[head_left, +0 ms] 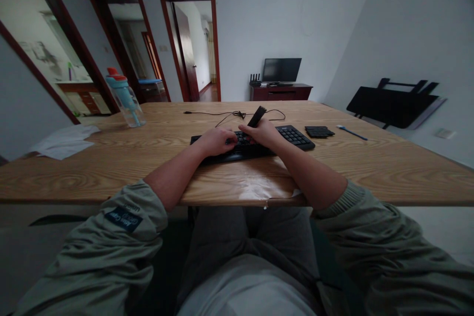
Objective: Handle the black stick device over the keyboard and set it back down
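You are resting your left hand (217, 141) on the left half of the black keyboard (252, 144), fingers curled down onto the keys and clamped on nothing. Your right hand (263, 133) is closing around a slim black tool (256, 116), which is sticking up and away from you over the middle rows; what sort of tool it is stays too dark to tell. The keyboard is lying flat on the desk (155, 158), right in front of you, near the front edge.

The main risk, as I judge it, is the tool slipping: you are gripping it low, so its far end could swing and knock keys loose or scratch them. The keyboard could also be sliding towards you if your left hand is pressing unevenly. A thin cable (237, 113) is trailing just behind your hands, and the tool's tip could be snagging it. The small black pad (319, 131) and blue pen (351, 132) are lying off to the right, the water bottle (126, 98) well apart on the left.
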The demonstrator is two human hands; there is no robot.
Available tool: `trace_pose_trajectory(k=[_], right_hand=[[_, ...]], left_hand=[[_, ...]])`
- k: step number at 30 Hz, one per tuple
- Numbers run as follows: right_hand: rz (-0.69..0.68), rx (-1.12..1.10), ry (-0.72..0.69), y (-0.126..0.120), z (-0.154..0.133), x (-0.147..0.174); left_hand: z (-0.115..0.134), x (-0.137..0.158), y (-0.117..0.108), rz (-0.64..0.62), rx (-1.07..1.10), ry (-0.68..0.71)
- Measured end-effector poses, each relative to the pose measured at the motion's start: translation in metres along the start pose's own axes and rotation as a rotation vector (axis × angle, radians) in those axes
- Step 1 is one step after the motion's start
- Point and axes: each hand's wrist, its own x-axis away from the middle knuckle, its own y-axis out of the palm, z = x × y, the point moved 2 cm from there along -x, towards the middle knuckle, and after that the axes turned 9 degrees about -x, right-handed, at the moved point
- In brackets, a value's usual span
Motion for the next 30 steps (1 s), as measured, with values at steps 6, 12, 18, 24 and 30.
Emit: trace_pose_trajectory(k=[6, 12, 18, 24, 30], right_hand=[[-0.035, 0.040, -0.033, 0.000, -0.001, 0.000], [-0.079, 0.130, -0.177, -0.004, -0.008, 0.002], [-0.004, -0.277, -0.089, 0.019, -0.003, -0.009], [0.073, -0.637, -0.021, 0.046, -0.005, -0.014], [0.165, -0.647, 0.014, 0.056, -0.009, -0.012]], left_hand=[[0.000, 0.000, 0.002, -0.002, -0.013, 0.008], [0.000, -0.001, 0.003, 0.011, 0.009, 0.032], [0.004, -0.004, 0.007, 0.015, 0.028, 0.007], [-0.005, 0.002, -0.006, 0.074, 0.118, 0.005], [-0.062, 0.031, -0.026, 0.351, 0.300, -0.397]])
